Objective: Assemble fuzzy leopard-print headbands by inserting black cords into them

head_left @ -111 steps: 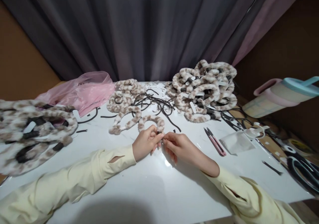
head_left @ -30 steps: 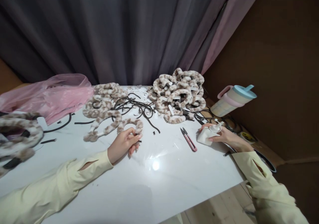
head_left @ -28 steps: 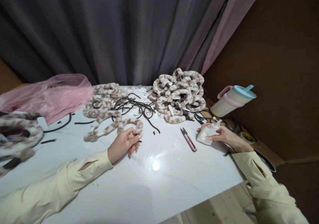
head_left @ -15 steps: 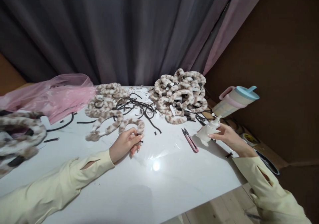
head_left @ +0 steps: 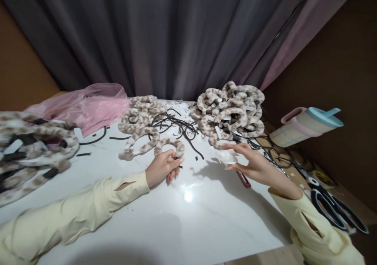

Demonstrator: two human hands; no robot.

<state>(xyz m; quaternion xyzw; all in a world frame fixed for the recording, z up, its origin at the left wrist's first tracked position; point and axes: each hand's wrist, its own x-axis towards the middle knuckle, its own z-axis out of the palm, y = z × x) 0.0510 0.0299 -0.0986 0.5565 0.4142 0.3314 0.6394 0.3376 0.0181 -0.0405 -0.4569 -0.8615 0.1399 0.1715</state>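
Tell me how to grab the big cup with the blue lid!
Probably by its pink handle, coming from the left of the picture. It curves out from the cup on that side, toward the pile of fuzzy rings, so it looks easy to hook.

Fluffy plush ring point(head_left: 179, 148); smooth plastic-looking bottle point(head_left: 226, 157); glossy tabletop point(head_left: 206, 225); matt cloth curtain point(head_left: 153, 41).

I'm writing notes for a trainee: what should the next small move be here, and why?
Probably bring the white squeeze bottle leftward to the dark cord end: the right hand holds the bottle above the table, still apart from the furry loop, while the left hand pinches that loop beside the exposed end.
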